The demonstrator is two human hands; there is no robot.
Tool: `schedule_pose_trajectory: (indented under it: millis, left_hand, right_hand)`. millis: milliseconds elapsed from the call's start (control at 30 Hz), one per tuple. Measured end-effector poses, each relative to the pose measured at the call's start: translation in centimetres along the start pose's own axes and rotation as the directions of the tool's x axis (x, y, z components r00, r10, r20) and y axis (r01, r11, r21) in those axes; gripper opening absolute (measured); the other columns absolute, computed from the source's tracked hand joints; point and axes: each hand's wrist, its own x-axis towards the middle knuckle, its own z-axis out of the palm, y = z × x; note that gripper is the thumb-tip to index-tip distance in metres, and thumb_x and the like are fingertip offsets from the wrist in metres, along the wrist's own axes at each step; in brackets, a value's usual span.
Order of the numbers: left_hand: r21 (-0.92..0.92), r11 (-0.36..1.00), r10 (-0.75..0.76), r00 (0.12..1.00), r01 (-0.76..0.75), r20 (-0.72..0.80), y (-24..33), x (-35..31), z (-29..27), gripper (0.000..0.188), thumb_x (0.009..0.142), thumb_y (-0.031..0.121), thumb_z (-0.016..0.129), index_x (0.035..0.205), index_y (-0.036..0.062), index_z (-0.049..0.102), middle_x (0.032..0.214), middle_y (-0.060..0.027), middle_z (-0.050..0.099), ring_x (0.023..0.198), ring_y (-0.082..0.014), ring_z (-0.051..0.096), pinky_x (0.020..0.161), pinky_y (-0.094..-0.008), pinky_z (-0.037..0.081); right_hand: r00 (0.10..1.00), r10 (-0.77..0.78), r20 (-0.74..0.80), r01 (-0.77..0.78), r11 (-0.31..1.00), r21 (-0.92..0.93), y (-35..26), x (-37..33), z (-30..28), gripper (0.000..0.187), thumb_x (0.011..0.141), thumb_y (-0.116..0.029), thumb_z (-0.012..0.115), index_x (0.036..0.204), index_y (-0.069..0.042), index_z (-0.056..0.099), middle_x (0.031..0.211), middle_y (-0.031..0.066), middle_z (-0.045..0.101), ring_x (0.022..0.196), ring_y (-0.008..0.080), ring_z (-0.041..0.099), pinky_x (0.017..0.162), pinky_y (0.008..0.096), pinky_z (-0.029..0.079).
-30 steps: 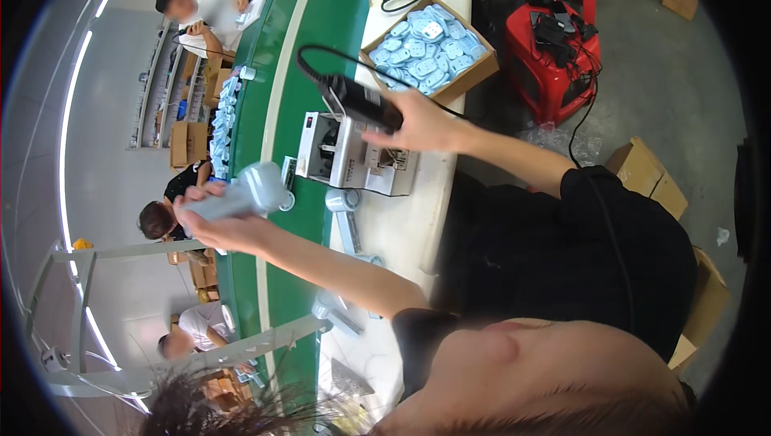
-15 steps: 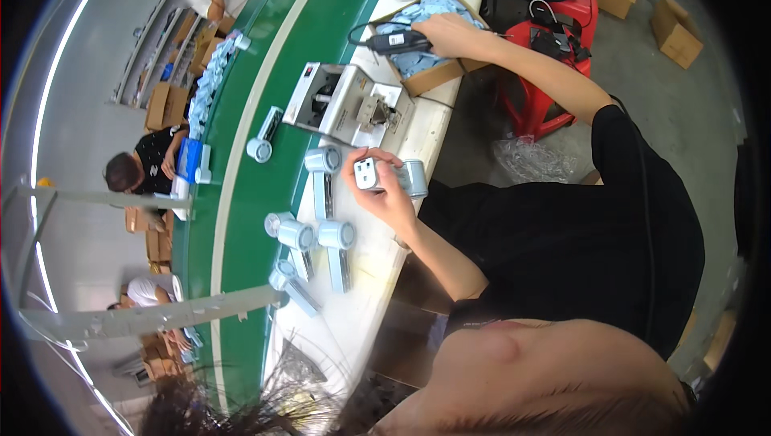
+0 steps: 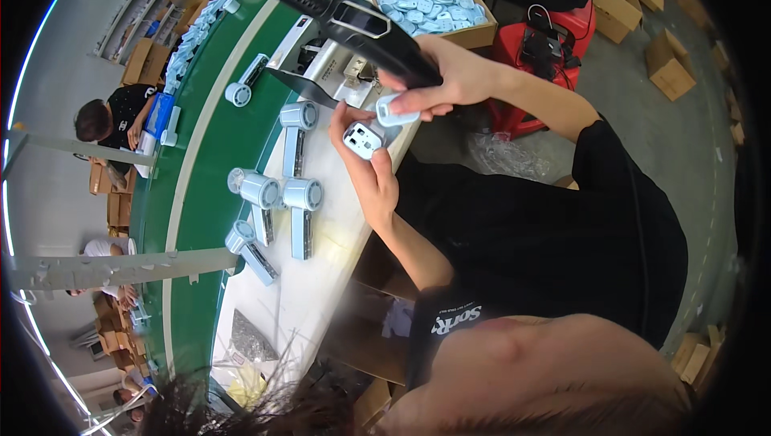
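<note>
My right hand (image 3: 459,79) is closed around a black electric screwdriver (image 3: 381,38). The same hand pinches a small light-blue plastic cap (image 3: 395,112) between thumb and finger. Just beside that cap, my left hand (image 3: 376,183) grips a handheld fan (image 3: 363,140), its white handle end with dark slots turned up. The fan's head is mostly hidden behind my hands. Several light-blue handheld fans (image 3: 303,193) lie close by on the white bench (image 3: 321,275).
A carton (image 3: 479,35) of light-blue caps stands on the bench beyond my right hand. A metal machine (image 3: 329,67) sits partly behind the screwdriver. Alongside runs a green conveyor (image 3: 205,167) with people working across it. A red stool (image 3: 514,75) stands on the floor.
My right hand has come from the carton to my left hand, bringing the screwdriver and a cap. The fan in my left hand is tilted differently. The whole view has shifted.
</note>
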Motion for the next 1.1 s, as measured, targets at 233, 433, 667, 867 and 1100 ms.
schedule_pose_trajectory:
  millis: [233,433,667,867,1100]
  left_hand:
    - [0.013,1.000,0.004,0.993,-0.003,-0.115,-0.2,-1.3,-1.6,0.071,0.052,0.031,0.093,0.096,0.0031,0.045,0.088,-0.0096,0.061,0.079,-0.0170,0.060,0.071,-0.0277,0.049]
    - [0.127,0.991,-0.019,0.996,0.031,-0.093,-0.7,-1.2,-2.2,0.088,0.057,0.052,0.086,0.108,-0.0023,0.041,0.085,-0.0122,0.065,0.073,-0.0214,0.065,0.064,-0.0302,0.051]
    - [0.425,0.901,0.092,0.996,-0.084,0.001,-1.9,-0.5,-3.4,0.064,0.077,0.044,0.075,0.112,-0.0005,0.045,0.087,-0.0145,0.066,0.073,-0.0284,0.067,0.065,-0.0334,0.052]
    - [0.472,0.876,0.118,0.993,-0.098,-0.013,-2.2,-0.4,-3.0,0.051,0.081,0.040,0.073,0.106,0.0005,0.052,0.089,-0.0122,0.066,0.072,-0.0274,0.067,0.066,-0.0337,0.052]
    - [0.180,0.980,0.103,0.988,-0.081,-0.116,-5.1,1.4,-2.0,0.051,0.088,0.045,0.063,0.111,0.0020,0.050,0.089,-0.0114,0.064,0.076,-0.0188,0.061,0.068,-0.0262,0.047]
  right_hand:
    - [0.977,0.082,0.198,-0.056,0.990,-0.131,1.0,1.7,3.1,0.031,0.080,-0.027,0.075,0.084,-0.003,0.055,0.063,0.0039,0.056,0.047,0.0089,0.051,0.044,0.0237,0.037]
    - [0.986,0.023,0.163,0.058,0.876,-0.478,1.8,2.6,3.0,0.045,0.076,-0.035,0.078,0.093,0.004,0.062,0.074,0.0087,0.061,0.071,0.0180,0.060,0.065,0.0313,0.046]
    - [0.988,0.088,0.127,-0.022,0.893,-0.450,3.8,4.6,2.3,0.053,0.069,-0.040,0.082,0.092,0.003,0.061,0.077,0.0088,0.063,0.068,0.0145,0.056,0.063,0.0308,0.045]
    - [0.977,0.122,0.173,-0.065,0.951,-0.302,5.4,5.4,1.9,0.048,0.068,-0.036,0.083,0.090,0.001,0.060,0.074,0.0042,0.061,0.068,0.0123,0.056,0.060,0.0282,0.045]
    - [0.950,-0.265,-0.167,0.299,0.925,0.233,1.3,8.2,-1.9,0.044,0.094,-0.048,0.050,0.097,-0.004,0.049,0.063,-0.0014,0.047,0.046,0.0053,0.044,0.044,0.0198,0.037]
